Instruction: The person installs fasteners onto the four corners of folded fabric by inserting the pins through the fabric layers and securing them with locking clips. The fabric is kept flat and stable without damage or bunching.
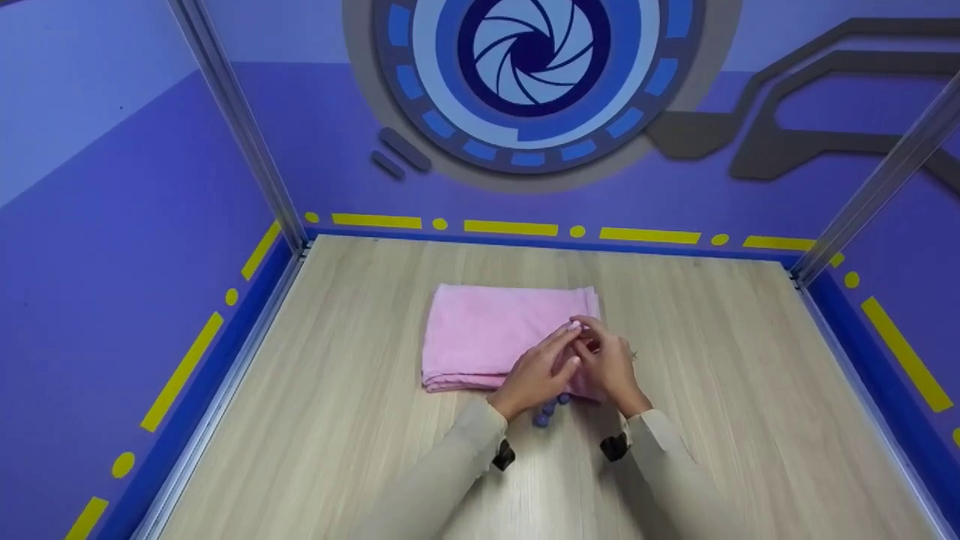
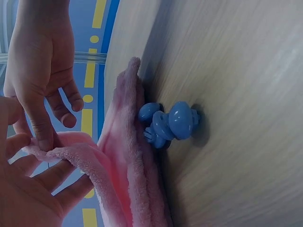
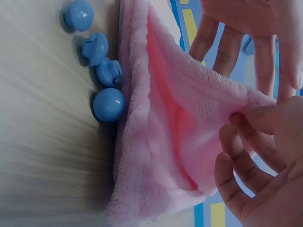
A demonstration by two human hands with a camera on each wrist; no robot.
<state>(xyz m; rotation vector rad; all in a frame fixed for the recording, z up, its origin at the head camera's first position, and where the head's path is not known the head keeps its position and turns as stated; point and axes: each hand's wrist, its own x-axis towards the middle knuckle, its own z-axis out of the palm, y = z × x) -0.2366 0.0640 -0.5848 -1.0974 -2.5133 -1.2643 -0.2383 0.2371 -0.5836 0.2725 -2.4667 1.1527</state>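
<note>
A folded pink plush cloth (image 1: 487, 330) lies on the table, its near right corner lifted. My right hand (image 1: 611, 367) pinches the raised edge between thumb and fingers; the pinch shows in the right wrist view. My left hand (image 1: 531, 379) meets it at the same edge, thumb and forefinger at the cloth, its other fingers reaching behind the fold. Below the raised layer an opening between the layers (image 3: 165, 109) shows. Several small blue round-headed plastic fasteners (image 2: 181, 120) lie on the table against the cloth's near edge. What sits between the fingertips is partly hidden.
The pale wood-grain table (image 1: 360, 315) is bounded by blue-purple panels with yellow markings (image 1: 510, 227). Metal posts (image 1: 240, 127) stand at the back corners. Each wrist wears a small black device (image 1: 613, 448) beside a light sleeve (image 1: 450, 465).
</note>
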